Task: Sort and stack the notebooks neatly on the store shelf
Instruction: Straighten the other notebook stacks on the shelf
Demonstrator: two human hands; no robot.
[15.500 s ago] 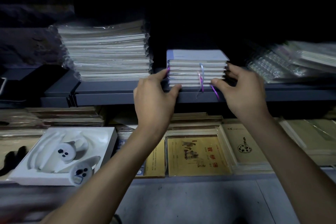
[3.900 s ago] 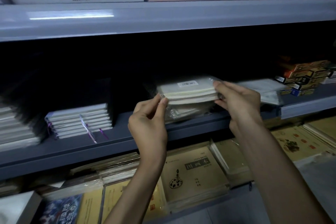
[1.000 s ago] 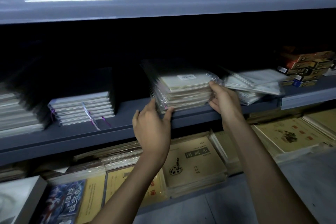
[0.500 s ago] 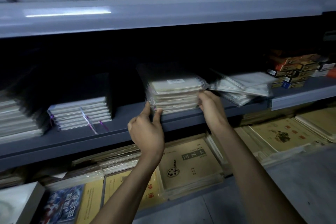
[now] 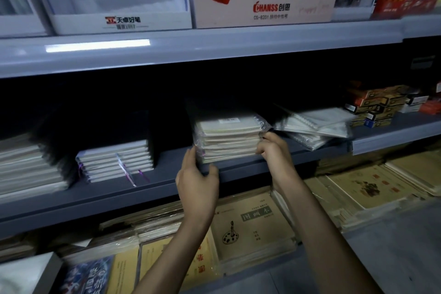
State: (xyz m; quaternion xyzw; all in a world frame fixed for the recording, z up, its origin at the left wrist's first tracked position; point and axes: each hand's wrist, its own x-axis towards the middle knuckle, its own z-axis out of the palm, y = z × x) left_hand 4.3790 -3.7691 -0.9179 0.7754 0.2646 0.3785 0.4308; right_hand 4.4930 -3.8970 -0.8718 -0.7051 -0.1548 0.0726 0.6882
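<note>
The wrapped notebook stack (image 5: 229,141) sits on the shelf (image 5: 107,196), left hand (image 5: 196,182) pressing straight fingers on its left side, right hand (image 5: 274,150) curling round its right corner. Slick wrappers likely slide; squeeze both sides low.

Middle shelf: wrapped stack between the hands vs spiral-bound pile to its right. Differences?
Pose: the wrapped stack sits level and squared; the spiral-bound pile is splayed and tilted.
Contact: the left hand presses the wrapped stack's left side, the right hand grips its right edge; nothing touches the spiral-bound pile.
Binding: coils show only on the spiral-bound pile, not the wrapped stack.
Shared: clear plastic, same grey shelf.
</note>
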